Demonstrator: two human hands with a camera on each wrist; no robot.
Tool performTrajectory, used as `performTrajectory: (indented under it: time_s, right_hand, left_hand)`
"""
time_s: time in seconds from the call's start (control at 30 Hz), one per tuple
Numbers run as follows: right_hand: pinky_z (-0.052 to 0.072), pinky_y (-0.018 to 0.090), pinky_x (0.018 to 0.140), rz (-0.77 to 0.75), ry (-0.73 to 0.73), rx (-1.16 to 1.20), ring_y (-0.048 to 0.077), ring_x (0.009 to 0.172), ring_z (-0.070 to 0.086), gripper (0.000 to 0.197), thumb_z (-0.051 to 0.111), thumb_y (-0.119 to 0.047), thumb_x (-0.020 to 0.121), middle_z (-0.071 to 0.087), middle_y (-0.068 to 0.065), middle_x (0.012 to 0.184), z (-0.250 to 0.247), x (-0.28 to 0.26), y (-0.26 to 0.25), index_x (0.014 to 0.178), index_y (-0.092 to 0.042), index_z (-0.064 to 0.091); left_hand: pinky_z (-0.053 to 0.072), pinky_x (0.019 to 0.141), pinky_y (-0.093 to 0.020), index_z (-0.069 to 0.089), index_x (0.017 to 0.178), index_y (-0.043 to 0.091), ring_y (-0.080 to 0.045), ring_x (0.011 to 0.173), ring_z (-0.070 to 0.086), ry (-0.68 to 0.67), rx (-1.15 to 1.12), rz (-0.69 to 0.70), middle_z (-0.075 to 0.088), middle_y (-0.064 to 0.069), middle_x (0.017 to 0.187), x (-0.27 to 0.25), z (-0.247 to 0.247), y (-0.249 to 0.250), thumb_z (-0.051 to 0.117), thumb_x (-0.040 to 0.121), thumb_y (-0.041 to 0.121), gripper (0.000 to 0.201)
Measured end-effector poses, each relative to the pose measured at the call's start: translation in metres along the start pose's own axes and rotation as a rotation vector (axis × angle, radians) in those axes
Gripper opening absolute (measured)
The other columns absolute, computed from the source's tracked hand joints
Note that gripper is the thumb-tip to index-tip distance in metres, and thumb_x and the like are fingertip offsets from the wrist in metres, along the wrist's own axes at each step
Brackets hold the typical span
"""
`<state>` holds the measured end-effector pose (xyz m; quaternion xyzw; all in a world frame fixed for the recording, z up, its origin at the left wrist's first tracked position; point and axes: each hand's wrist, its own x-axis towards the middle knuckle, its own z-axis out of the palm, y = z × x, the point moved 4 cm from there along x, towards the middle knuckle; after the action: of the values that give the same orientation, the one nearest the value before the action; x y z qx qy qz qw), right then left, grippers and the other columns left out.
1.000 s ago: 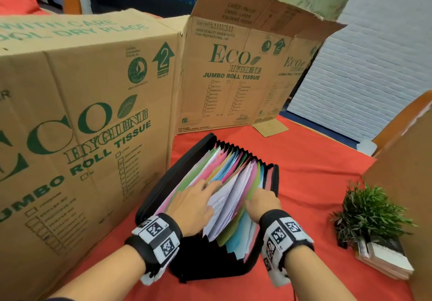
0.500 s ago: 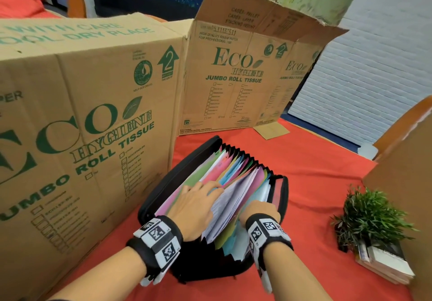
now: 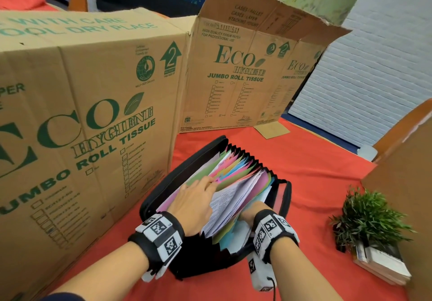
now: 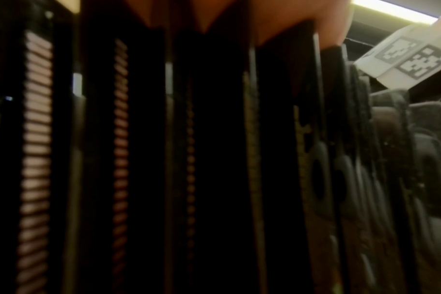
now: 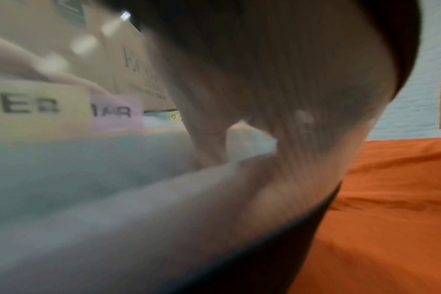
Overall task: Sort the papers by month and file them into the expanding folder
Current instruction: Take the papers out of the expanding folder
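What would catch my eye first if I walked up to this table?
Probably the black expanding folder lying open on the red tablecloth, its fan of pastel dividers being parted by the left hand and right hand. Large "Eco Hygiene" cardboard boxes wall it in behind and left.

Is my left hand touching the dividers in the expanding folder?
Touching. The head view shows the left hand lying on the colored dividers of the expanding folder, fingertips pressed against them.

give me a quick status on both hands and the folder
Left hand flat on the dividers, fingers straight, holding them back. Right hand deep in a pocket, grip hidden. Expanding folder open, printed papers going in. Nothing in the way.
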<state>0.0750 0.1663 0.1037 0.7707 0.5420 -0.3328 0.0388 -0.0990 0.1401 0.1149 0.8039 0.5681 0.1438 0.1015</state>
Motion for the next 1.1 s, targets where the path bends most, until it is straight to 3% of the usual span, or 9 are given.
performTrajectory:
  time_s: [0.13,0.3,0.37,0.47,0.57,0.63,0.8,0.97,1.1]
  right_hand:
    - [0.06,0.039,0.074,-0.006,0.003,0.114,0.028,0.072,0.065,0.011,0.054,-0.005,0.084,0.064,0.012,0.079,0.003,0.0,-0.01,0.074,-0.01,0.056]
    - [0.047,0.035,0.082,-0.159,0.303,0.117,0.033,0.095,0.057,0.021,0.049,-0.01,0.086,0.061,0.017,0.099,-0.026,-0.027,-0.024,0.069,-0.017,0.039]
    - [0.046,0.035,0.08,-0.169,0.298,0.16,0.033,0.095,0.055,0.003,0.047,-0.009,0.086,0.059,0.019,0.108,-0.036,-0.038,-0.022,0.085,-0.01,0.046]
    - [0.045,0.036,0.08,-0.219,0.315,0.235,0.035,0.098,0.055,0.035,0.045,-0.005,0.088,0.058,0.019,0.112,-0.046,-0.051,-0.016,0.123,-0.004,0.041]
    - [0.04,0.036,0.061,-0.338,0.423,0.303,0.031,0.072,0.054,0.072,0.04,-0.001,0.086,0.059,0.015,0.086,-0.053,-0.072,-0.013,0.149,-0.024,0.014]
    - [0.032,0.035,0.054,-0.422,0.498,0.217,0.03,0.064,0.05,0.074,0.037,0.001,0.085,0.057,0.016,0.075,-0.056,-0.082,-0.015,0.148,-0.034,0.02]
    - [0.049,0.037,0.086,-0.391,0.449,-0.107,0.037,0.107,0.058,0.048,0.037,0.0,0.087,0.063,0.018,0.116,-0.049,-0.083,-0.023,0.122,-0.019,0.063]
    - [0.046,0.038,0.086,-0.368,0.593,-0.136,0.038,0.105,0.06,0.043,0.04,0.001,0.085,0.065,0.02,0.114,-0.079,-0.098,-0.02,0.119,-0.013,0.063]
    - [0.04,0.041,0.084,-0.328,0.721,0.125,0.045,0.106,0.056,0.05,0.049,0.0,0.088,0.059,0.031,0.116,-0.141,-0.12,0.02,0.137,-0.007,0.04]
  left_hand:
    - [0.034,0.101,-0.04,0.036,0.143,0.025,-0.015,0.129,0.038,-0.006,-0.044,0.027,0.031,0.004,0.144,0.001,0.001,-0.004,0.049,0.086,0.01,0.06]
    - [0.04,0.098,-0.041,0.047,0.138,0.023,-0.021,0.125,0.045,-0.02,-0.146,0.043,0.036,0.002,0.143,0.002,0.001,-0.016,0.048,0.084,0.016,0.054]
    - [0.042,0.099,-0.041,0.049,0.136,0.022,-0.019,0.123,0.047,-0.008,-0.169,0.037,0.038,0.004,0.14,0.003,0.001,-0.015,0.047,0.086,0.028,0.051]
    - [0.044,0.096,-0.038,0.05,0.131,0.029,-0.012,0.118,0.048,0.03,-0.186,0.048,0.041,0.011,0.134,0.003,-0.001,-0.006,0.05,0.084,0.06,0.056]
    - [0.046,0.091,-0.039,0.049,0.125,0.035,-0.01,0.111,0.049,0.03,-0.161,0.088,0.04,0.015,0.13,0.003,-0.002,0.005,0.047,0.076,0.076,0.064]
    - [0.047,0.087,-0.038,0.052,0.116,0.034,-0.011,0.105,0.051,0.033,-0.129,0.082,0.042,0.015,0.125,0.003,-0.003,0.009,0.049,0.073,0.076,0.06]
    - [0.046,0.087,-0.034,0.052,0.104,0.022,-0.016,0.109,0.052,0.035,-0.108,0.029,0.042,0.008,0.123,0.003,-0.002,0.015,0.057,0.075,0.048,0.04]
    - [0.046,0.079,-0.034,0.055,0.101,0.022,-0.022,0.105,0.052,-0.057,0.006,0.004,0.034,0.004,0.138,0.001,0.0,0.017,0.058,0.069,0.054,0.046]
    - [0.046,0.08,-0.035,0.06,0.102,0.024,-0.023,0.109,0.05,-0.088,0.055,-0.01,0.032,0.003,0.142,0.002,-0.001,0.019,0.058,0.073,0.044,0.035]
